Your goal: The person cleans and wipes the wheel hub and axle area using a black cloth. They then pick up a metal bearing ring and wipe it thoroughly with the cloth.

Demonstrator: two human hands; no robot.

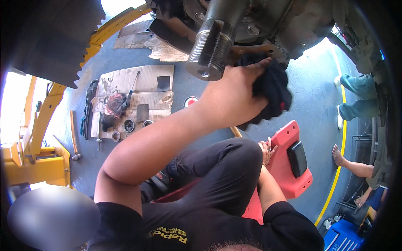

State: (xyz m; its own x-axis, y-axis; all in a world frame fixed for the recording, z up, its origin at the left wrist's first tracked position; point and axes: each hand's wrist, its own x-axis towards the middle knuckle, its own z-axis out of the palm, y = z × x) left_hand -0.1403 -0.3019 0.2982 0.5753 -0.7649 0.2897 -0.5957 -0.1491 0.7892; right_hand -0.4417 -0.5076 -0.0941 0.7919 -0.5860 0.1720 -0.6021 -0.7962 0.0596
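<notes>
While left hand grips it, black cloth looks crumpled, wavy-edged.

Left: yellow frame, hammer, black bar, cardboard bearing screwdriver. Right: yellow line; near right, blue toolbox.

The black cloth conceals the metal behind it and some fingertips of your left hand. Your knee hides part of your right hand and one end of a wooden handle. The top edge cuts your threaded shaft; the bottom edge, the blue box. Lower left, an oval patch is blurred beyond reading.
</notes>
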